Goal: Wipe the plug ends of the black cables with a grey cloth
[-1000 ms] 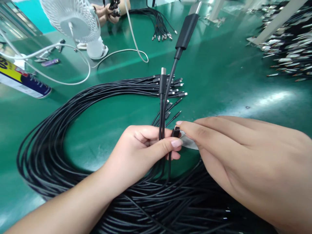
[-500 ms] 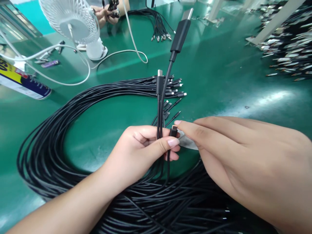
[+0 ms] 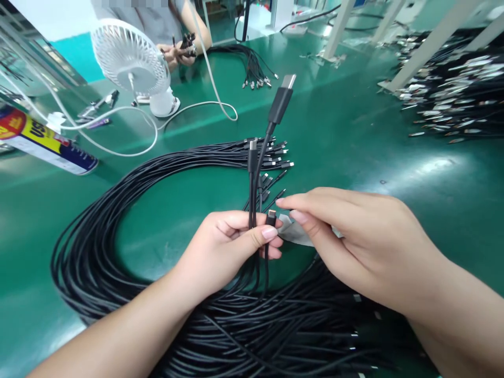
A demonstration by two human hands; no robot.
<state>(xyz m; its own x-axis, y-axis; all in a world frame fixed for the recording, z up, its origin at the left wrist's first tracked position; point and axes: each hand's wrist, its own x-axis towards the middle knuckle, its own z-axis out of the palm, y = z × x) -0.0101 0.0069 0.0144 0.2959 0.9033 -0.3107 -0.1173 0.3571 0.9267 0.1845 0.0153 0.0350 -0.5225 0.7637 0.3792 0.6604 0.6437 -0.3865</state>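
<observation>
In my left hand (image 3: 240, 239) are several black USB-C cables, pinched between thumb and fingers. One plug (image 3: 271, 216) pokes up just above the thumb, its metal tip looking orange. A second plug (image 3: 252, 157) stands upright, and a larger plug (image 3: 282, 100) rises higher, tilted right. To the right, my right hand (image 3: 354, 241) has its index finger and thumb bent towards the short plug, a small distance from it. A pale grey cloth (image 3: 295, 232) shows beneath that thumb and reaches to my left fingertips; the right hand's other fingers are partly hidden.
A large coil of black cables (image 3: 86, 236) lies around and under my hands. Left stand a white fan (image 3: 129, 58) and a tilted spray can (image 3: 51, 144), with a white cord (image 3: 153, 142) looping nearby. Another person's hand (image 3: 173, 55) works behind. Cable piles (image 3: 464, 89) lie far right.
The whole view has shifted, so the table things sit lower. My right hand has turned and drawn back slightly from the short plug, showing its thumb. The left hand keeps its grip.
</observation>
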